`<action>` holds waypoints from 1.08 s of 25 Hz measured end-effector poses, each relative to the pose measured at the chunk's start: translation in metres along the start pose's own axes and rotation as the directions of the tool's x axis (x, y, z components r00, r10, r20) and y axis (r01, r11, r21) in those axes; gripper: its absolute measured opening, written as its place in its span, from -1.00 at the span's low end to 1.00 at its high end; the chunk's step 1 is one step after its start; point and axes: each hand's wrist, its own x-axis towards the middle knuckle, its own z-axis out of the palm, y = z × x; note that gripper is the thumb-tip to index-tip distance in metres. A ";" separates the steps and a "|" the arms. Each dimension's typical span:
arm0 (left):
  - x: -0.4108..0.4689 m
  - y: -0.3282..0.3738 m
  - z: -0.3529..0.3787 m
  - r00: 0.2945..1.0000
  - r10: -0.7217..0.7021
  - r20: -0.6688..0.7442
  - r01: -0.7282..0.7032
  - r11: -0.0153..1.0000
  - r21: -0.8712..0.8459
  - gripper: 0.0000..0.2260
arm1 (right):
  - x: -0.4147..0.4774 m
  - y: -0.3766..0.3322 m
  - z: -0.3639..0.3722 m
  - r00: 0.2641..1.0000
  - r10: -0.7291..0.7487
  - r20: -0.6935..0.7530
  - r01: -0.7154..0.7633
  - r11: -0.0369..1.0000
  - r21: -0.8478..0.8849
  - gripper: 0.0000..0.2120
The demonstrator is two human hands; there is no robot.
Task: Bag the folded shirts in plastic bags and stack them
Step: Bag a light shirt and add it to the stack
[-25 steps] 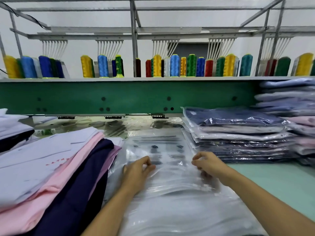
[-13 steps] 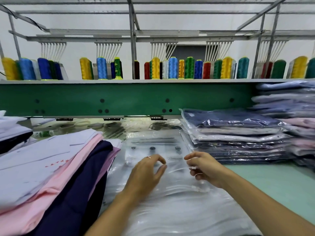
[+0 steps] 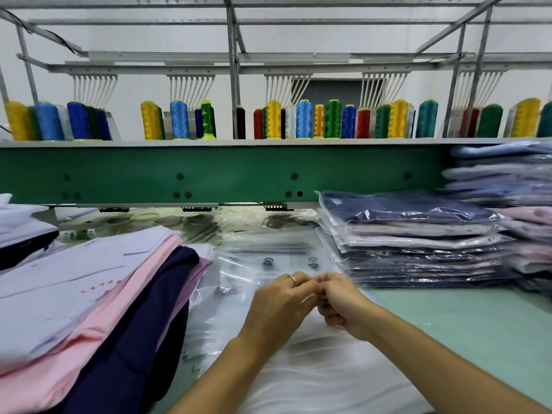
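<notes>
Fingertips [image 3: 309,284] of the left hand [image 3: 279,306] met those of the right hand [image 3: 343,309], both sets curled inward and touching just above the pile of plastic bags [image 3: 268,258]. Whether a film edge was caught between them could not be told. A ring [image 3: 291,279] sat on one left finger. Both forearms reached in from the near edge, over the white, rumpled plastic.

The empty bags lay flat in the middle of the green table [image 3: 466,327], their printed ends pointing away from the person. Touching that pile on the left, the folded shirts [image 3: 89,297] lay in a slanting heap: white on top, then pink, navy and mauve. Just right of the hands, the bagged shirts [image 3: 412,234] stood in a neat stack with a navy one uppermost, and a taller bagged stack [image 3: 504,180] rose beside it at the far right. Behind ran a green beam [image 3: 209,171], with coloured thread spools [image 3: 303,119] lined along the shelf above.
</notes>
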 end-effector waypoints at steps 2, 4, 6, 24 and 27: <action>0.001 0.000 0.001 1.000 0.010 0.012 -0.010 0.999 0.053 -0.87 | 0.001 0.001 -0.001 1.000 -0.016 -0.009 0.016 1.000 0.021 -0.81; 0.000 -0.001 0.003 0.999 -0.038 0.030 0.037 0.999 0.037 -0.88 | 0.003 0.001 -0.003 0.999 -0.028 -0.022 0.029 0.998 0.047 -0.85; -0.002 -0.003 0.005 0.988 -0.125 0.088 0.126 0.992 -0.008 -0.87 | 0.005 0.000 -0.007 0.999 -0.024 -0.033 0.027 0.997 0.075 -0.88; -0.041 -0.068 -0.053 0.779 -0.529 0.335 0.540 0.839 0.069 -0.84 | 0.024 0.006 -0.059 0.993 0.053 -0.105 -0.048 0.998 0.049 -0.91; -0.041 -0.068 -0.059 0.751 -0.603 0.270 0.591 0.796 0.135 -0.87 | 0.029 0.009 -0.061 0.992 0.051 -0.112 -0.045 0.998 0.055 -0.90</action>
